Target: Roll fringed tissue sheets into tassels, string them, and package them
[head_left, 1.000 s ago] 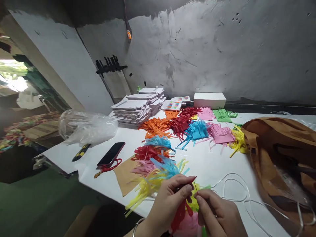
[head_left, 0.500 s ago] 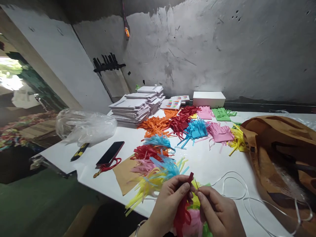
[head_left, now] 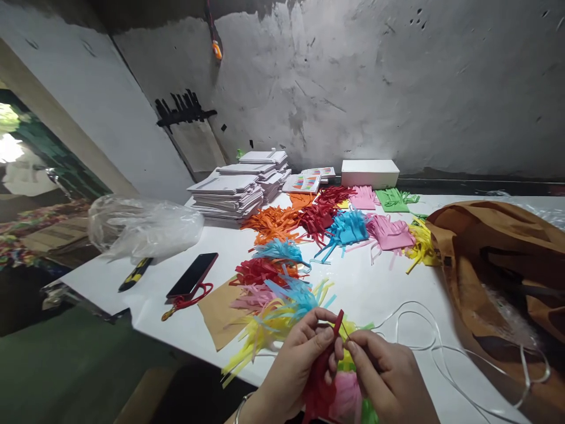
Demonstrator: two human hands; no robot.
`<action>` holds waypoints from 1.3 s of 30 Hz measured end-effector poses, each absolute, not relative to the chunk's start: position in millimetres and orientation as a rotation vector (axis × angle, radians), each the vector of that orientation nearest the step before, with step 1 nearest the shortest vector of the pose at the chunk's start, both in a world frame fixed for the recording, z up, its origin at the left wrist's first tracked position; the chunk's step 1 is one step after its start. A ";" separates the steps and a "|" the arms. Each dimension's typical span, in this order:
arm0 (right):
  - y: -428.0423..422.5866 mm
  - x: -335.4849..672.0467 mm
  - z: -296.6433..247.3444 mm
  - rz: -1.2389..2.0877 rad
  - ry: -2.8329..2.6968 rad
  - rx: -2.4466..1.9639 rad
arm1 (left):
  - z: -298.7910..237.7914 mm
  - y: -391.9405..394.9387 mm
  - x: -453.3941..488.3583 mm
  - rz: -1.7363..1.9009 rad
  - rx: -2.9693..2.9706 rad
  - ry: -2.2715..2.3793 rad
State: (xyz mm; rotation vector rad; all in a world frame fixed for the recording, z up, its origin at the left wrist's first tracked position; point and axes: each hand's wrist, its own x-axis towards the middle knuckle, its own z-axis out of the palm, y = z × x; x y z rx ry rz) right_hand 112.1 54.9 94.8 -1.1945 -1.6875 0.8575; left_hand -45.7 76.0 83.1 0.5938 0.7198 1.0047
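My left hand (head_left: 304, 353) grips a red paper tassel (head_left: 320, 386), whose folded top sticks up between thumb and fingers. Pinched in my right hand (head_left: 388, 371) is a thin needle (head_left: 345, 331), its tip close to the tassel's top; whether it touches the paper I cannot tell. Below and between my hands hang pink fringe (head_left: 346, 396) and green fringe (head_left: 369, 411). Yellow fringe (head_left: 253, 341) lies just left of my left hand, with light blue fringe (head_left: 298, 296) behind it. White cord (head_left: 435, 330) loops over the table right of my right hand.
Paper tassels in several colours, such as blue (head_left: 351, 228), lie across the white table (head_left: 379, 282). Stacked white packs (head_left: 229, 191) and a white box (head_left: 369, 174) stand behind. A phone (head_left: 193, 275), a cutter knife (head_left: 136, 274) and a plastic bag (head_left: 145, 227) lie left, a brown bag (head_left: 454, 241) right.
The head view has shifted slightly. The red tassel's top now leans further right in my left hand, and my right hand's needle sits a little lower and to the left.
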 end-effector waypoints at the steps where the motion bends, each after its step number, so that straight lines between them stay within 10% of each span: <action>1: 55.1 112.6 94.6 0.858 -1.691 -1.200 | 82.1 76.5 -45.3 1.006 0.603 0.723; 16: 59.8 123.9 87.7 1.681 -1.124 -1.141 | 87.2 76.4 -50.2 0.987 1.096 1.050; 26: 61.7 121.7 73.6 1.662 -1.213 -1.057 | 82.1 65.1 -46.6 1.038 1.689 1.159; 31: 66.8 130.2 62.9 1.146 -1.517 -1.169 | 64.2 61.1 -41.4 0.943 2.043 1.117; 39: 81.6 148.4 68.5 1.176 -0.575 -0.932 | 57.7 74.6 -36.1 0.784 2.159 0.939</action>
